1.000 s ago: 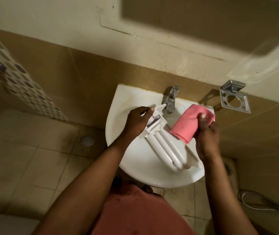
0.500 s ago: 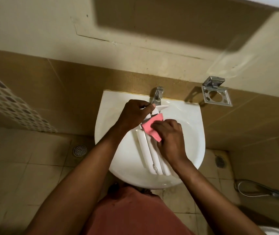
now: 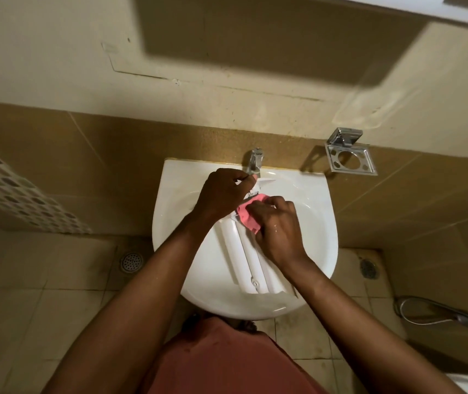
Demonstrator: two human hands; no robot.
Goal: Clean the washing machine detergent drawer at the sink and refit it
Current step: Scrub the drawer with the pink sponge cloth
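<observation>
Chrome soap holder [image 3: 350, 155] on brown wall tile at 2 o'clock. Round floor drain [image 3: 131, 262] at 9 o'clock; second drain [image 3: 368, 268] at 3 o'clock. Hose sprayer [image 3: 437, 312] at 4 o'clock. Patterned tile strip [image 3: 19, 194] at 10 o'clock.

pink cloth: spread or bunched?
Bunched. The pink cloth is wadded under the right hand, pressed on the white plastic drawer.

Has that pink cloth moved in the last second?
Yes. The pink cloth has come from the sink's right rim, right of the tap, to just below the tap, pressed on the drawer by the right hand.
</observation>
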